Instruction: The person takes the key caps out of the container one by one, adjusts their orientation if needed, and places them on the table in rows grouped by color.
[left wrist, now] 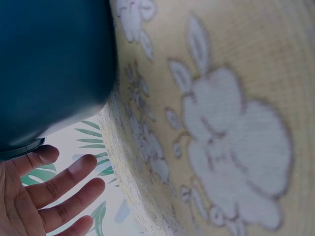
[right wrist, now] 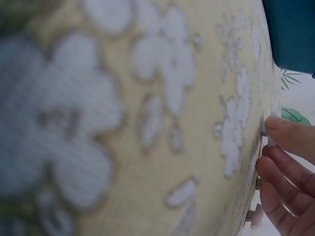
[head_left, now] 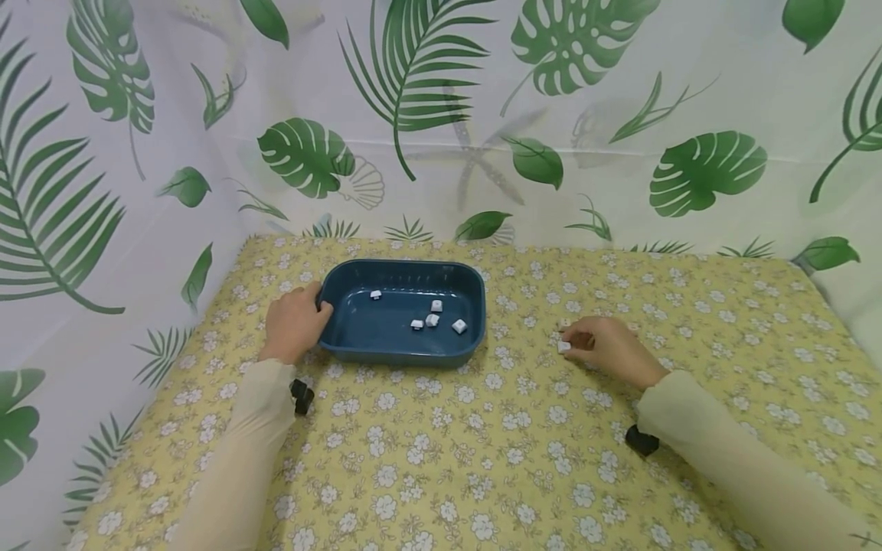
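My left hand [head_left: 292, 321] grips the left end of a dark blue rectangular tray [head_left: 386, 356], thumb over the rim; in the left wrist view several fingers [left wrist: 64, 189] spread out beside the tray's edge. Inside the tray lie several small white keycaps [head_left: 437, 305], most toward its right side. To the right of the tray, my right hand [head_left: 613, 352] pinches one white keycap [head_left: 563, 347] between thumb and fingertips, low over the cloth. The right wrist view shows another small white piece [right wrist: 256, 216] by the lower fingers, partly covered by them.
A yellow flowered cloth [head_left: 427, 459] covers the table. Behind and to the left hangs a white sheet [head_left: 441, 199] printed with green leaves. Each wrist carries a small black device, one below the left cuff [head_left: 302, 396] and one below the right [head_left: 642, 440].
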A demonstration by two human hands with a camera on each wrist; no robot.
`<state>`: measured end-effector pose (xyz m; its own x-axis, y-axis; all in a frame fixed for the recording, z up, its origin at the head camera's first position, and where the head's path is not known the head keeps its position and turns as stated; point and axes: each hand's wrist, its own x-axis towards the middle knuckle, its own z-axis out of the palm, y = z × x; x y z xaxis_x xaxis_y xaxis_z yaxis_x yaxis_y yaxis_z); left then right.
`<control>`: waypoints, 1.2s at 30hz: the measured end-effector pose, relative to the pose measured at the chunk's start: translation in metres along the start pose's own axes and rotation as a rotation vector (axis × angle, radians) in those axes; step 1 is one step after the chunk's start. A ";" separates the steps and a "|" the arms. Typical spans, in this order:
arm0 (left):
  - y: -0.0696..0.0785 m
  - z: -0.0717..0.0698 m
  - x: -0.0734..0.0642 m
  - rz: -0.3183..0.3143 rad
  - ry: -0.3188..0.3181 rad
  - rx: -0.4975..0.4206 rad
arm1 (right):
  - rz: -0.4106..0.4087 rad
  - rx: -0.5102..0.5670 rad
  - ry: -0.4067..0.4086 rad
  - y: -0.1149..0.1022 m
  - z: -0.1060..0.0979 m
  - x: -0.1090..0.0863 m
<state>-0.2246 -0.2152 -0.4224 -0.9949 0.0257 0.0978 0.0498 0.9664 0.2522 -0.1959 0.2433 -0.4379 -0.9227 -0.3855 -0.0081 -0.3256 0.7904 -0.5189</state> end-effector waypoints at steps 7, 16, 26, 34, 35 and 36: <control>0.001 -0.001 0.000 -0.008 -0.006 -0.005 | 0.007 -0.005 -0.018 -0.001 -0.001 0.000; 0.000 0.000 0.000 -0.008 -0.001 0.000 | 0.014 0.010 -0.025 -0.001 -0.003 -0.003; -0.002 0.002 0.001 -0.001 0.017 0.001 | -0.041 -0.086 -0.008 -0.019 -0.037 -0.001; -0.002 0.001 0.000 0.009 0.029 0.001 | -0.135 -0.180 -0.016 -0.068 -0.078 0.025; -0.001 0.001 0.000 0.012 0.031 0.002 | -0.156 -0.187 -0.017 -0.075 -0.082 0.030; -0.001 0.001 0.000 0.013 0.032 0.003 | -0.173 -0.188 -0.017 -0.082 -0.086 0.035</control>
<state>-0.2249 -0.2161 -0.4233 -0.9908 0.0301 0.1318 0.0624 0.9667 0.2480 -0.2191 0.2057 -0.3225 -0.8468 -0.5295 0.0514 -0.5125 0.7861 -0.3455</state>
